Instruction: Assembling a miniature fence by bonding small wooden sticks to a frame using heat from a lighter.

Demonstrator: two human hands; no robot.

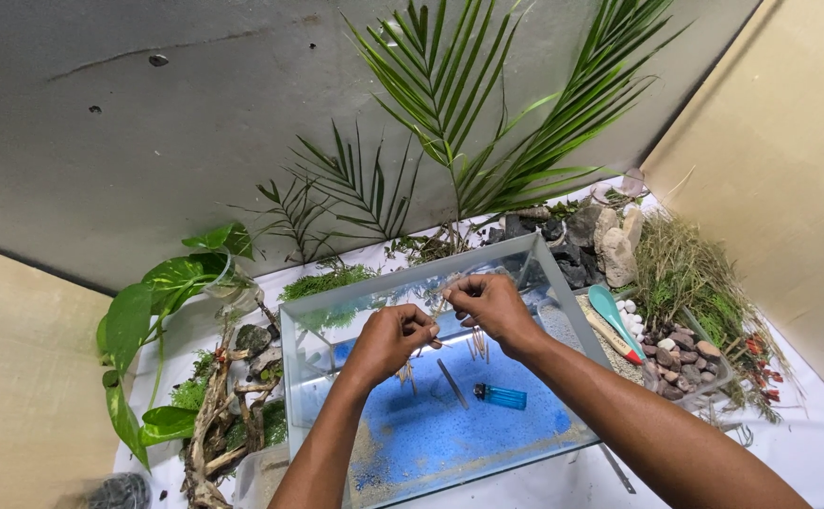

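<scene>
Head view is showing a person working over an open glass tank (310,377) on a white-covered counter (808,443). Nearest, on the blue sand floor of the tank, a blue lighter (501,397) and a thin metal tool (452,383) are lying loose toward the near edge. Above them, the left hand (391,337) is pinching closed on a small bundle of thin sticks (436,316), and the right hand (490,303) is gripping the same bundle from its other end, over the tank's middle. More sticks (478,343) are hanging just below the right hand. Risk noted: the pinch looks light, so sticks may be slipping free into the sand; forearms are passing close to the glass rim. Beyond the far edge, rocks (610,247) and palm fronds (450,104) are standing against the wall.
</scene>
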